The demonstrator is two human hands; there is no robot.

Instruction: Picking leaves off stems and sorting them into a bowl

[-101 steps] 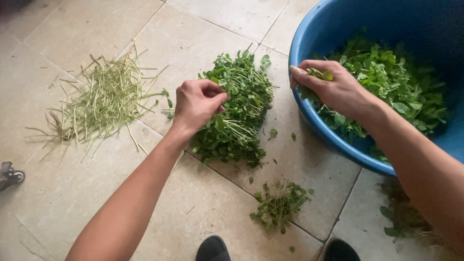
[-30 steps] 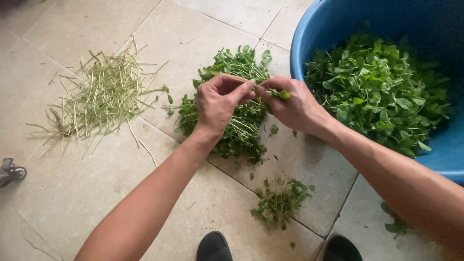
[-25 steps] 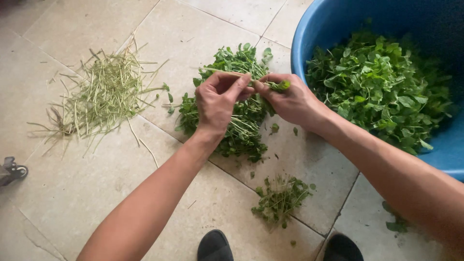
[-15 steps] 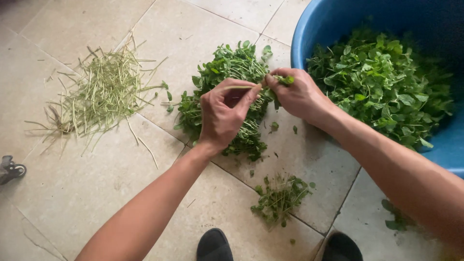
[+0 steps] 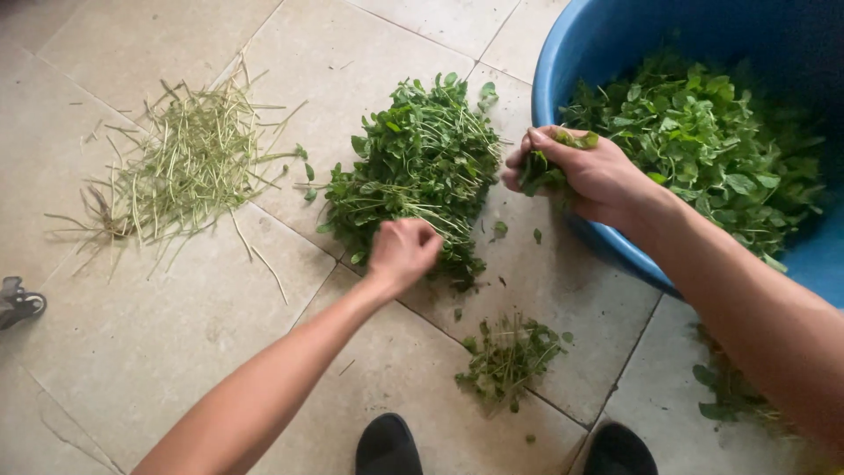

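Herb sprigs (image 5: 541, 169) gripped in right hand (image 5: 585, 171), left hand (image 5: 403, 251) fisted over herb pile (image 5: 418, 167)

Heaped on the tiled floor (image 5: 176, 352): a loose pile of leafy green herb sprigs (image 5: 418, 171), small dark leaves on thin pale stems, stems mostly fanning toward the lower left. Pressed on at the near edge by the left hand (image 5: 403, 252), curled into a loose fist, knuckles up. Clutched in the right hand (image 5: 585, 171): a small bunch of picked leaves (image 5: 538, 169), crumpled dark green, poking out below the fingers and at the thumb, held just beside the pile's right edge and above the floor.
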